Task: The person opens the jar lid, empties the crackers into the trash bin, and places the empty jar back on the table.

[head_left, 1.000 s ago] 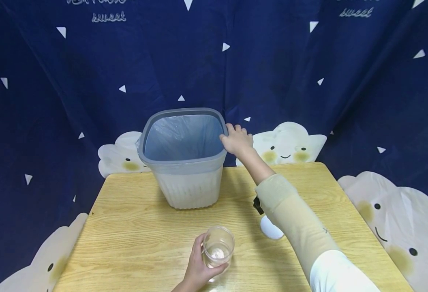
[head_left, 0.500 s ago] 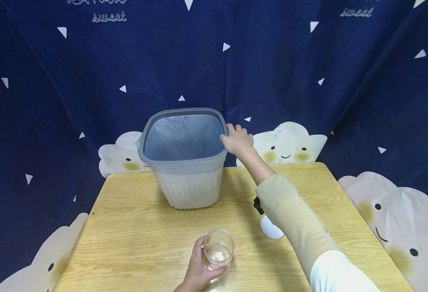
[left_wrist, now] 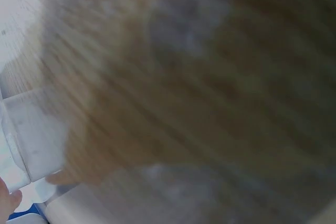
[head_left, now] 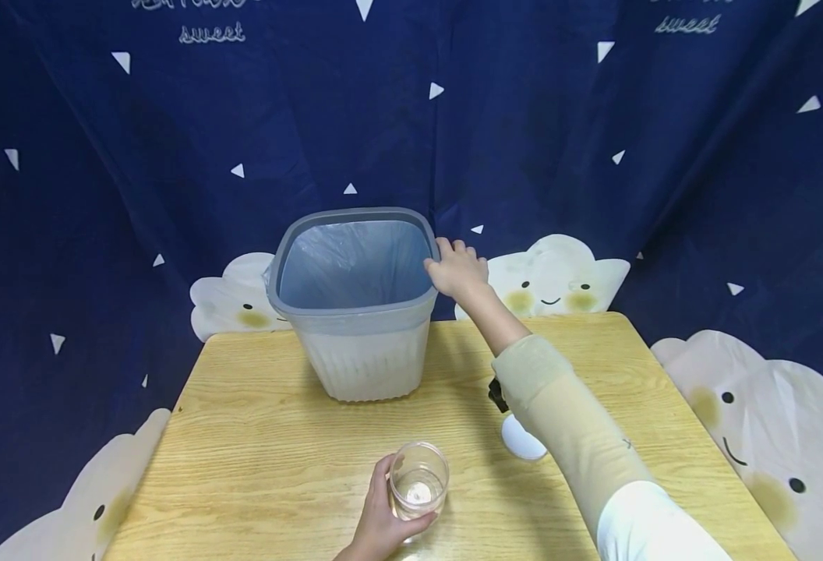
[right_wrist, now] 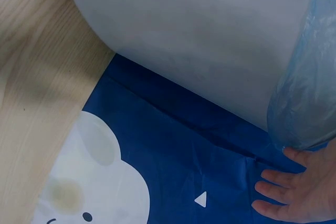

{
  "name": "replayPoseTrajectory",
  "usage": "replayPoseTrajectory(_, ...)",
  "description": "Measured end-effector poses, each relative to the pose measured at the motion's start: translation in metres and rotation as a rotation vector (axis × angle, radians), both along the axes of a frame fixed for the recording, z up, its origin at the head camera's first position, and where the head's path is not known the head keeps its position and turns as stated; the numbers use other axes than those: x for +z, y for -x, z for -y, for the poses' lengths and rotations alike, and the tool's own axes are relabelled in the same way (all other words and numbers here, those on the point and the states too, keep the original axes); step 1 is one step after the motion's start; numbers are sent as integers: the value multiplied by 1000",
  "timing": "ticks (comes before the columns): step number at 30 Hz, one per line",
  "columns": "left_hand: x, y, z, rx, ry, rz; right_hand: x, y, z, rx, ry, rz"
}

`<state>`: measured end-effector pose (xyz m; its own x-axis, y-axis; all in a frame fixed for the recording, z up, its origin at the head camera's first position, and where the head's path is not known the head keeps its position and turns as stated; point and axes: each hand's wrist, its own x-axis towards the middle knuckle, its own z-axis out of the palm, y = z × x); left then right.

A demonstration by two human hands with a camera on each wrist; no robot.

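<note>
In the head view my left hand (head_left: 383, 510) grips a clear plastic cup (head_left: 420, 483) from its left side, over the near middle of the table. A little clear liquid shows at the bottom of it. The left wrist view has the cup (left_wrist: 39, 135) at its left edge, the rest dark and blurred. At the back of the table stands a white trash can (head_left: 365, 362) with a grey rim and a thin bag lining. My right hand (head_left: 459, 269) touches the right side of that rim. In the right wrist view its fingers (right_wrist: 275, 192) are spread and fairly straight beside the bluish bag (right_wrist: 310, 87).
A white round disc (head_left: 522, 438) lies on the wooden table (head_left: 257, 436), partly under the right sleeve (head_left: 573, 413). Beyond it sits a small black object (head_left: 497, 395), half hidden by the arm. A dark blue curtain (head_left: 538, 140) hangs behind the table and along its sides.
The cup in my left hand has shifted very slightly toward the near edge. My right hand and the trash can have stayed in place.
</note>
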<state>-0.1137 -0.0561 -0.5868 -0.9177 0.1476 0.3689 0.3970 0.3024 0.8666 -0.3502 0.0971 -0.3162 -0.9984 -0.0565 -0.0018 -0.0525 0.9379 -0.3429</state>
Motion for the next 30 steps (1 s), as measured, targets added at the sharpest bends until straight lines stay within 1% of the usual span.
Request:
replayPoseTrajectory(6,-3,1,2,-28,2,-22,-1,0,0,0,-3,-11)
replayPoseTrajectory(12,-3,1,1,-12,-34,12,-1,1,0,1,-4,-15)
replayPoseTrajectory(17,-2,0,1,-18,-42,23,-1,1,1,2,-3,-14)
replayPoseTrajectory(25,2,0,3,-14,-26,126,-1,1,2,8,-8,-25)
replayPoseTrajectory(27,2,0,3,-17,-17,130,-1,0,2,6,-10,-42)
replayPoseTrajectory(30,3,1,3,-28,5,99,-3,-1,2,-8,-10,-97)
